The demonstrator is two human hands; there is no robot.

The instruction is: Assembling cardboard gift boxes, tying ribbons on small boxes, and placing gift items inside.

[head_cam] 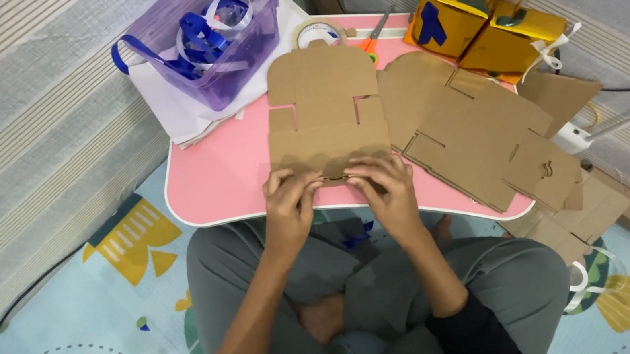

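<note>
Here, the left hand [288, 201] and right hand [386, 189] sit close together, both pinching the near edge of a flat die-cut cardboard box blank [325, 111] lying on the pink lap table [222, 177], just beside a stack of further blanks [471, 132].

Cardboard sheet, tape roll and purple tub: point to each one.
Cardboard sheet [325, 111]: head view, centre panel.
Tape roll [302, 33]: head view, left side of ring.
Purple tub [251, 60]: head view, front wall.
</note>
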